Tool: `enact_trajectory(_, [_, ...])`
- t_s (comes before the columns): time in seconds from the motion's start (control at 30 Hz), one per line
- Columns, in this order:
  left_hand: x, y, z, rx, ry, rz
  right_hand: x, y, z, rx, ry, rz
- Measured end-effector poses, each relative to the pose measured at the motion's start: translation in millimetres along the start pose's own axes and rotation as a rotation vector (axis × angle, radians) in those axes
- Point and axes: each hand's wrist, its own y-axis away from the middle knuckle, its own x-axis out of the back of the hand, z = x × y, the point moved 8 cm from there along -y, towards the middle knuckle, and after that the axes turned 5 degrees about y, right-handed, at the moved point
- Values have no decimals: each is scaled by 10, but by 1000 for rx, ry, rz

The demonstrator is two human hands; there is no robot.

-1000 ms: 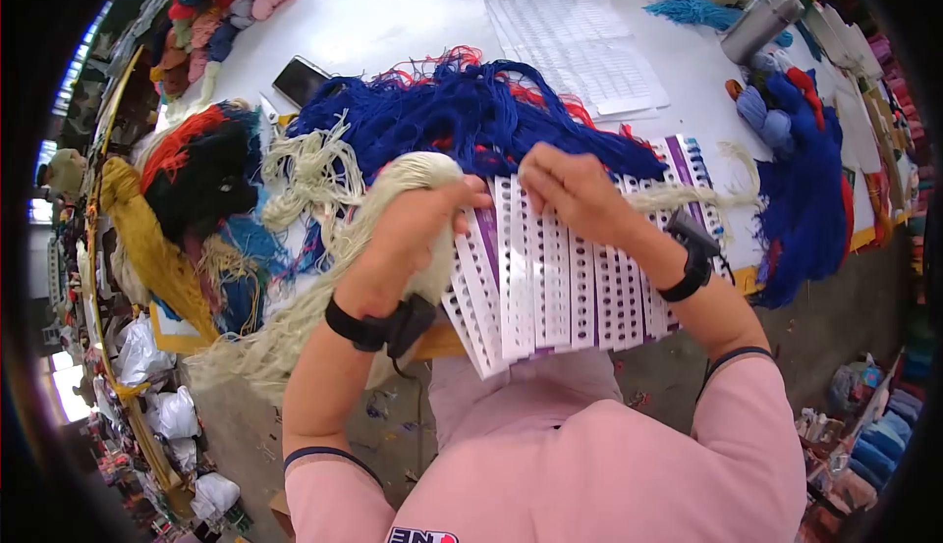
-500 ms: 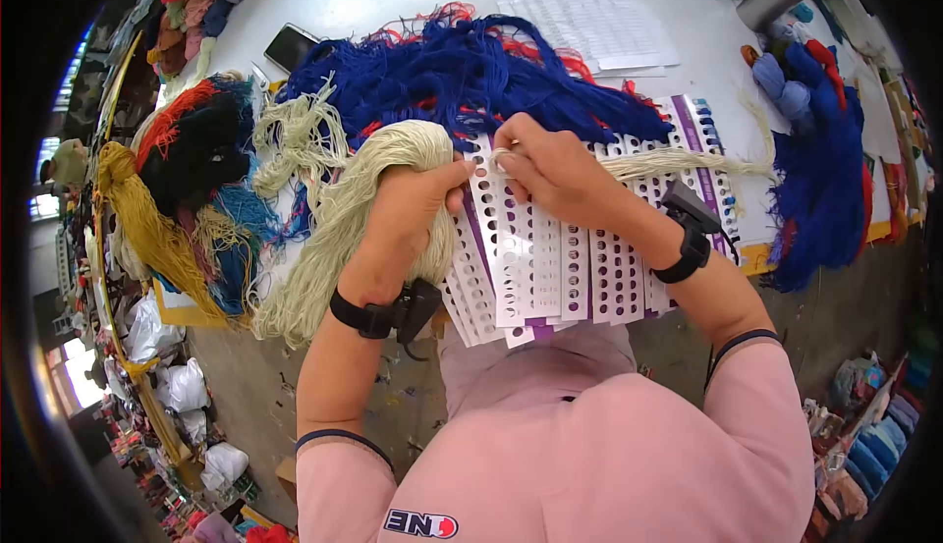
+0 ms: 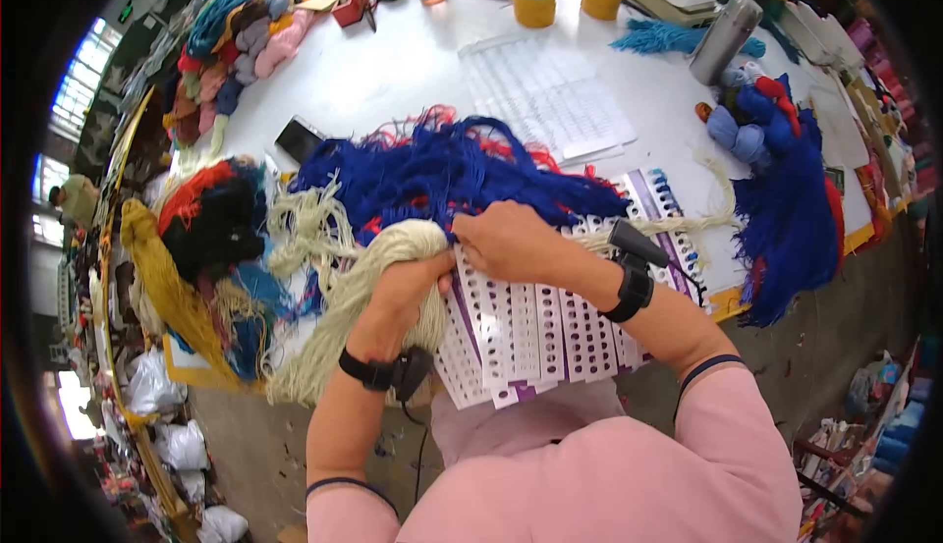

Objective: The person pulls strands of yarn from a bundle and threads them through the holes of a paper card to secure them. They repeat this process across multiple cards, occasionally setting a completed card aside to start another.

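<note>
My left hand (image 3: 405,286) is closed around a thick pale cream skein of yarn (image 3: 344,327), which drapes over the hand and hangs down to the left. Close beside it, my right hand (image 3: 506,241) has its fingers pinched together near the upper ends of the punched cards; what they hold is hidden. These white cards with rows of holes and purple strips (image 3: 530,337) lie fanned out under both hands. From beneath the right wrist a cream yarn bundle (image 3: 653,227) stretches right across the cards. A tangle of blue yarn (image 3: 432,170) with red strands lies just beyond.
Mustard yarn (image 3: 162,268) and black yarn (image 3: 211,234) hang at the left edge, blue yarn (image 3: 791,234) at the right. Farther back are a phone (image 3: 299,138), printed sheets (image 3: 550,96), a steel flask (image 3: 725,39) and yellow tape rolls (image 3: 533,5).
The view has tilted up, showing more of the table's far side. My right hand has moved closer to the left, and the cream loop seen in its fingers before is now hidden.
</note>
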Motion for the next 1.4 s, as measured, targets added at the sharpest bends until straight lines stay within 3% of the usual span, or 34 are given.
enact_trajectory(0.1, [70,11,-150,102,-64,58,-65,27,114,2,-297,-24])
enact_trajectory(0.13, [104,26,-99,46,-156,77,-93,47,152,4,-408,-17])
enact_trajectory(0.23, [240,62,-51,-72,-290,204,-138,87,169,-17,-400,-61])
enact_trajectory(0.33, [196,114,17,33,-471,210,-108,113,132,-71,-392,-52])
enact_trajectory(0.57, [230,238,155,86,192,163,-146,163,142,-109,-379,-4])
enact_trajectory(0.67, [128,212,-26,275,629,-16,-155,197,107,-70,-312,43])
enact_trajectory(0.7, [42,207,-4,251,673,-88,-152,199,94,-57,-292,54])
enact_trajectory(0.8, [-65,283,179,-10,126,-59,-116,239,200,-206,-476,119])
enact_trajectory(0.87, [-187,299,13,0,-138,-188,-186,246,306,-316,-760,111])
enact_trajectory(0.9, [-266,323,184,-272,-490,-202,-213,253,358,-372,-900,111])
enact_trajectory(0.93, [-393,403,324,-547,-839,-206,-196,247,335,-331,-830,86])
enact_trajectory(1.03, [-345,393,276,-415,-957,-171,-103,210,233,-225,-566,-39])
enact_trajectory(1.13, [-423,343,380,-449,-928,-285,-151,158,268,-154,-544,12])
enact_trajectory(1.17, [-431,373,369,-682,-1136,-315,-164,157,271,-135,-520,16])
enact_trajectory(1.27, [-175,205,164,-313,-450,-309,-206,141,270,-142,-461,-50])
enact_trajectory(1.4, [82,185,250,-117,-136,-63,-176,145,311,-163,-447,-15])
